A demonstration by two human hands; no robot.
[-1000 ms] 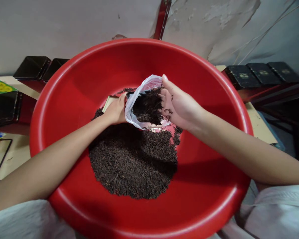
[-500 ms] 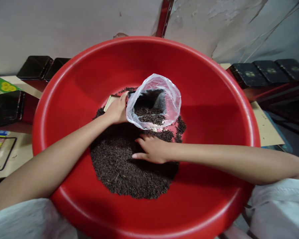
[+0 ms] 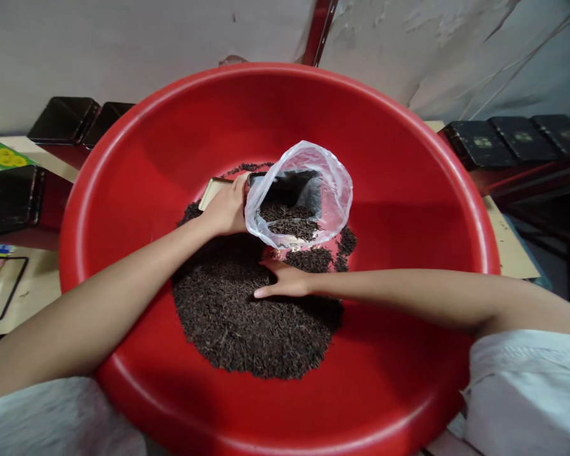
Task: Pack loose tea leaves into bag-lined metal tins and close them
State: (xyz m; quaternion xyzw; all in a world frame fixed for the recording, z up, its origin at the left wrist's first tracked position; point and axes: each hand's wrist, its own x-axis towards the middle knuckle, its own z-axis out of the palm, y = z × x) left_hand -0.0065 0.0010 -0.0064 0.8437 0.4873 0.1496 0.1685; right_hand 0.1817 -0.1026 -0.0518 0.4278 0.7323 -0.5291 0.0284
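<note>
Dark loose tea leaves (image 3: 247,323) lie heaped in a big red plastic basin (image 3: 408,209). A tin lined with a clear plastic bag (image 3: 335,187) is tipped on its side over the heap, its mouth facing me, with some tea inside. My left hand (image 3: 228,206) grips the tin's left side. Beside that hand a tin lid with a pale inner face (image 3: 213,192) leans in the tea. Just below the bag's mouth, my right hand (image 3: 286,280) is pushed into the heap, thumb apart from the fingers; its fingertips are hidden by the leaves.
Black-lidded red tins (image 3: 66,120) stand left of the basin on a pale tabletop (image 3: 38,285). Several more tins (image 3: 475,142) are lined up at the right. A green printed box (image 3: 4,152) lies at the far left, and a wall (image 3: 147,44) rises behind.
My right hand has moved slightly up and away, deeper into the tea under the bag's mouth. The left hand still holds the tin. The view has shifted slightly.
</note>
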